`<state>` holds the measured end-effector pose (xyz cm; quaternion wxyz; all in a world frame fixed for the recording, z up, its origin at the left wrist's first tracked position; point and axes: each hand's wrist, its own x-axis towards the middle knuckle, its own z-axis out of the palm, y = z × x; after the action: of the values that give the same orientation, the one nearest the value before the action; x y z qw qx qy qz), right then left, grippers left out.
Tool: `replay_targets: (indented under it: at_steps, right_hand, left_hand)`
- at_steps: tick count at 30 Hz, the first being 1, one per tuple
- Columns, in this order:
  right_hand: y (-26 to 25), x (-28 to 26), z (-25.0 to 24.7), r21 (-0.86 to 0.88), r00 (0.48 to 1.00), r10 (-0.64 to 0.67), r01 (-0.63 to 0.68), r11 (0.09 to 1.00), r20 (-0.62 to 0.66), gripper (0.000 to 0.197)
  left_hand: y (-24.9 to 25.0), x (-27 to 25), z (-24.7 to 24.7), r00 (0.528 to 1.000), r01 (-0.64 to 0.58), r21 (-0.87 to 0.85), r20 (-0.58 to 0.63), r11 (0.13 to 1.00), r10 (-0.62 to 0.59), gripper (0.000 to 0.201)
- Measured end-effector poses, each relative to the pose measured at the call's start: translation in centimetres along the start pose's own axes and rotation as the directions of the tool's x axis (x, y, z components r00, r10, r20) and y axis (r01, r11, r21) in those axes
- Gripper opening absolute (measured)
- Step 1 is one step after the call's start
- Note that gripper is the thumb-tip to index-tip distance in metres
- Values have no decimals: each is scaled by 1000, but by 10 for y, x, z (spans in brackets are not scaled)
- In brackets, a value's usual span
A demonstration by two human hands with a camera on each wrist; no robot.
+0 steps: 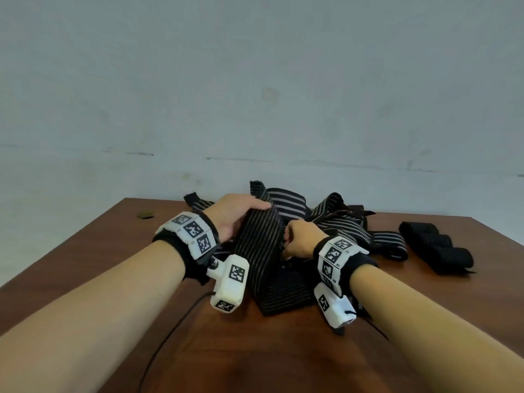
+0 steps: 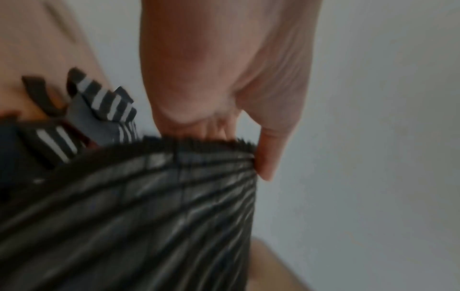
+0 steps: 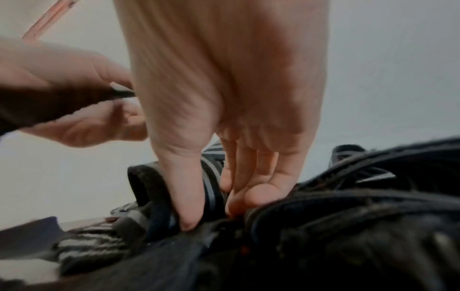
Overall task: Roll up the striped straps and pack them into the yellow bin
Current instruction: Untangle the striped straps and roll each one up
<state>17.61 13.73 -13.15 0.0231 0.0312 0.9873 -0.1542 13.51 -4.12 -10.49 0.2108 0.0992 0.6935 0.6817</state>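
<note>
Strap (image 1: pixel 259 245) lifted taut above the pile (image 1: pixel 340 222): left hand (image 1: pixel 232 215) grips its top edge, presumably to free it for rolling. Right hand (image 1: pixel 297 239) pinches strap material beside the pile. Three rolls (image 1: pixel 436 246) lie right of the pile, unpacked.

Strap pile (image 1: pixel 326 222) blocks table (image 1: pixel 113 251) centre; rolled straps (image 1: pixel 436 248) right; left side free.

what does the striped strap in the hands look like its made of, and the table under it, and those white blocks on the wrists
Striped strap: looks like woven elastic fabric, matte black with thin pale stripes; it folds softly and its cut end is frayed.
Table: wood or wood-look laminate, reddish brown with a slight sheen; cannot tell which.
White blocks: probably hard plastic, matte, with printed black-and-white square markers.
</note>
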Motion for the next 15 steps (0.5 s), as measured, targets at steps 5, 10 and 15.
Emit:
replay_targets:
  at_steps: [5, 10, 15]
  right_hand:
    - [-10, 1, 12, -86, 999, 12, -9, 996, 38, 90]
    - [0, 11, 11, 202, 998, 27, -14, 979, -63, 57]
    - [8, 6, -9, 728, 976, 60, 115, 675, -210, 37]
  left_hand:
    - [-21, 6, 9, 997, -67, 283, 40, 957, 59, 13]
    - [-27, 11, 6, 993, -94, 315, -36, 944, 111, 26]
    - [-23, 14, -7, 989, -90, 381, -78, 920, 129, 24]
